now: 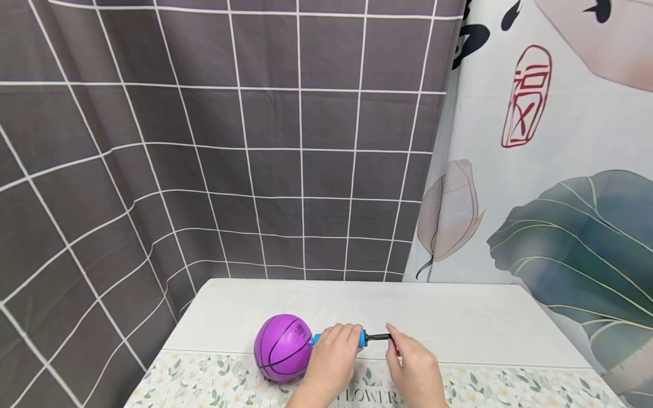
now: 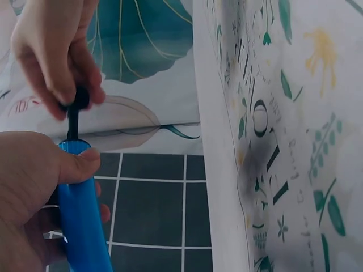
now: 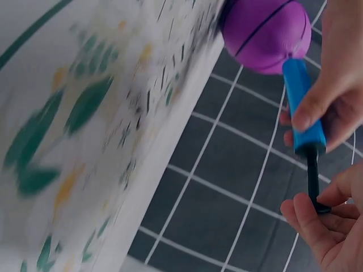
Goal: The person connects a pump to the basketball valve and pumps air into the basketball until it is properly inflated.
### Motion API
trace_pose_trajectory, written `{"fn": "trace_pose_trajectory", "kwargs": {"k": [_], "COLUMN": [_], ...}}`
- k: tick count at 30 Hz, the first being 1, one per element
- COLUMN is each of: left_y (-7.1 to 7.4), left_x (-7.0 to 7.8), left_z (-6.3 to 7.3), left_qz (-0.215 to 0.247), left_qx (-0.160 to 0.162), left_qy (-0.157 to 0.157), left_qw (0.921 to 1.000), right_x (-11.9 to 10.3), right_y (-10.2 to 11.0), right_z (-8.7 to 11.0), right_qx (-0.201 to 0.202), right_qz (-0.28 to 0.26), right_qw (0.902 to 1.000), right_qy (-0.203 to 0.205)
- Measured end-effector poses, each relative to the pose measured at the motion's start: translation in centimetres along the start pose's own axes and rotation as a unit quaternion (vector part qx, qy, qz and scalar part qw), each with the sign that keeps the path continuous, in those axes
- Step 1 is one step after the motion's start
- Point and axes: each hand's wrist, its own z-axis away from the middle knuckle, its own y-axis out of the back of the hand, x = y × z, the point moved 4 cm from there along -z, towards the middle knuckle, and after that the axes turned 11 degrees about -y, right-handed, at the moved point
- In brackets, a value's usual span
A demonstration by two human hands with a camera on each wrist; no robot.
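Observation:
A purple ball (image 1: pixel 282 347) with black basketball lines rests on the table at the left of both hands. My left hand (image 1: pixel 334 357) grips the blue barrel of a hand pump (image 3: pixel 304 96), whose tip meets the ball's side. In the left wrist view the thumb lies along the blue barrel (image 2: pixel 85 221), with fingers wrapped behind it. My right hand (image 1: pixel 415 362) pinches the black handle (image 3: pixel 320 207) at the pump's other end. A length of black rod (image 1: pixel 377 337) shows between the barrel and the right fingers.
The table (image 1: pixel 449 317) has a plain white back part and a flower-printed cloth (image 1: pixel 204 379) in front. Behind it hangs a dark grey curtain (image 1: pixel 326 119) with white grid lines. A leaf-printed white curtain (image 1: pixel 479 124) hangs at the right.

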Motion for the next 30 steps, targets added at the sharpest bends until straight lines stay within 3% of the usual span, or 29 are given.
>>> {"fn": "trace_pose_trajectory", "kwargs": {"k": [5, 11, 20, 30], "left_y": [-0.2, 0.1, 0.3, 0.8], "left_x": [0.2, -0.3, -1.5, -2.0], "left_z": [0.1, 0.2, 0.4, 0.6], "left_qz": [0.001, 0.015, 0.051, 0.038], "left_qx": [-0.003, -0.007, -0.032, -0.019], "left_qy": [0.0, 0.0, 0.03, 0.035], "left_qw": [1.0, 0.9999, 0.9977, 0.9985], "right_x": [-1.0, -0.5, 2.4, 3.9], "right_y": [-0.7, -0.5, 1.3, 2.6], "right_z": [0.2, 0.0, -0.8, -1.5], "right_qx": [-0.016, -0.022, -0.011, -0.012], "right_qz": [-0.014, -0.024, 0.008, 0.023], "right_qw": [0.9997, 0.9993, 0.9999, 0.9987], "right_qy": [0.015, 0.021, -0.002, -0.043]}}
